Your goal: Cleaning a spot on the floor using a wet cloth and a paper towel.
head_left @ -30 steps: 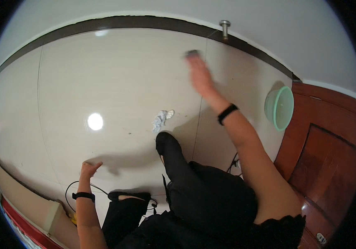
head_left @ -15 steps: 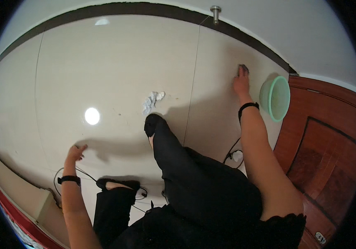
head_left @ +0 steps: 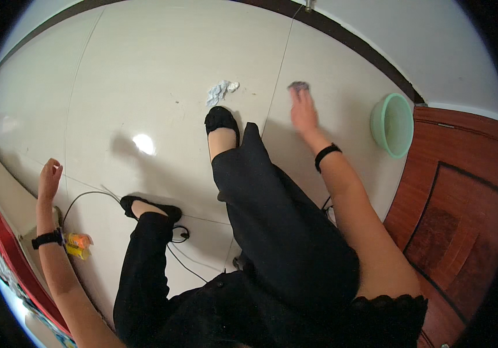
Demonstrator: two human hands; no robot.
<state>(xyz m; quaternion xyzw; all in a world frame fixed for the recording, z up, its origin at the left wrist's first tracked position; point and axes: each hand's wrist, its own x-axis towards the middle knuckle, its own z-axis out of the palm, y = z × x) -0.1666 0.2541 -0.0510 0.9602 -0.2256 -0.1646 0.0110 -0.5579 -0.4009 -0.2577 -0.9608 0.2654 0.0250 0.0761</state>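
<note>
My right hand (head_left: 304,113), slightly blurred, reaches out over the pale tiled floor (head_left: 162,52). Its fingertips are on a small dark grey scourer (head_left: 299,86), pressing it to the tile. A crumpled pale cloth or tissue wad (head_left: 219,91) lies to the left of that hand, just ahead of my black shoe (head_left: 221,118). Off to the left, my left hand (head_left: 50,178) hangs near the beige furniture edge, its fingers loosely bent with nothing visible in them.
A light green basin (head_left: 393,124) stands by the reddish-brown wooden door (head_left: 463,226) at right. Orange and yellow packages (head_left: 78,246) lie beside my left forearm. A black cable (head_left: 89,193) runs behind my feet. A metal doorstop (head_left: 309,6) is at the far wall.
My right hand has slid the scourer leftward, away from the basin. My left hand has moved left, toward the furniture. The view has shifted, bringing the packages into sight.
</note>
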